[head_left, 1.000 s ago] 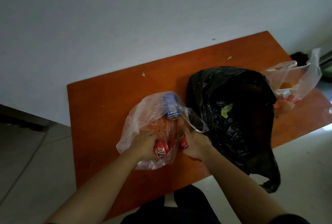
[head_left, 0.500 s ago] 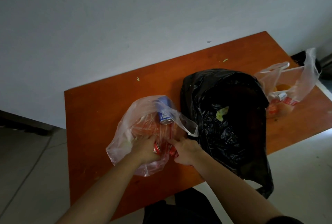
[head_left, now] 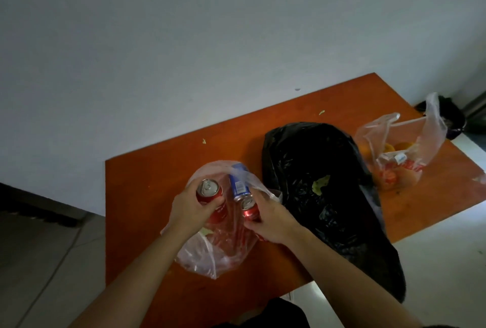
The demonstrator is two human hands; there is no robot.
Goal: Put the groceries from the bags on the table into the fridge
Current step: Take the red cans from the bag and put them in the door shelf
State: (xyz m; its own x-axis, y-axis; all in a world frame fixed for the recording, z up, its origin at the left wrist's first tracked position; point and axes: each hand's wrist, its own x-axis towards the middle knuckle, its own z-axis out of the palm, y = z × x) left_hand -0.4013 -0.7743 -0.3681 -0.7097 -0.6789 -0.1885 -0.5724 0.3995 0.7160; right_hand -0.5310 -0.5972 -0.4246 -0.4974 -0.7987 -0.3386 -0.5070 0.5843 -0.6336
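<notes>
A clear plastic bag (head_left: 223,251) lies on the orange table (head_left: 147,196) in front of me. My left hand (head_left: 188,209) grips a red soda can (head_left: 209,192) upright above the bag's mouth. My right hand (head_left: 271,220) holds a second red can (head_left: 249,209), tilted, at the bag's opening. A blue can (head_left: 238,187) lies in the bag between them. More red shows through the plastic lower in the bag.
A crumpled black bag (head_left: 328,196) lies right of the clear one and hangs over the table's near edge. Another clear bag (head_left: 399,151) with oranges and red packaging stands at the far right. A grey wall runs behind the table. Small green scraps dot the tabletop.
Both hands were inside the clear bag on the cans. They have since risen, and a red can is lifted out in each hand.
</notes>
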